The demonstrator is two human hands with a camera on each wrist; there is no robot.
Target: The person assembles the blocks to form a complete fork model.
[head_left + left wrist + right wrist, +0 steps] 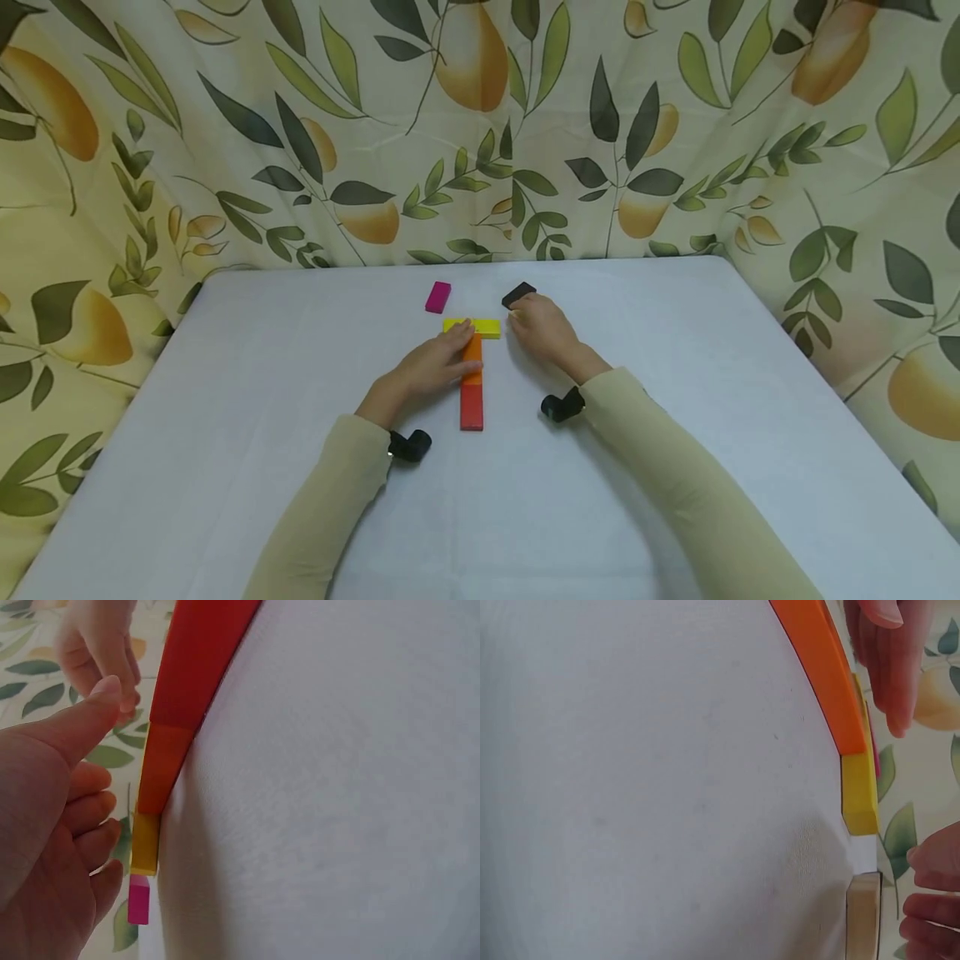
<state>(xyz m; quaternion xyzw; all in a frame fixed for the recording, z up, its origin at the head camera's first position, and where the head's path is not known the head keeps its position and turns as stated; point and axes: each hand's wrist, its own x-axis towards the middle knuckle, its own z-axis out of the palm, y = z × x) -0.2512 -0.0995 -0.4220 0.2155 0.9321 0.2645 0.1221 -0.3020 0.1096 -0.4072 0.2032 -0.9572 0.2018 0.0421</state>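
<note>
A red block [472, 408], an orange block [472, 350] and a crosswise yellow block [489, 328] lie on the white table in a T shape. My left hand [433, 360] is over the orange and yellow blocks; in the left wrist view its fingers [94, 817] bend loosely and hold nothing. A black-topped block [519, 293] lies farther back, with my right hand [546, 329] at its near edge. The right wrist view shows that block's pale wood-coloured side [862, 915], with loosely bent fingers [928, 909] beside it and a gap between.
Behind the yellow block, to the left, lies a magenta block [438, 297]. A curtain [480, 167] with a fruit-and-leaf print hangs behind the table [225, 375] and along its sides. A small black camera [411, 446] is on the left wrist and another camera [562, 406] on the right.
</note>
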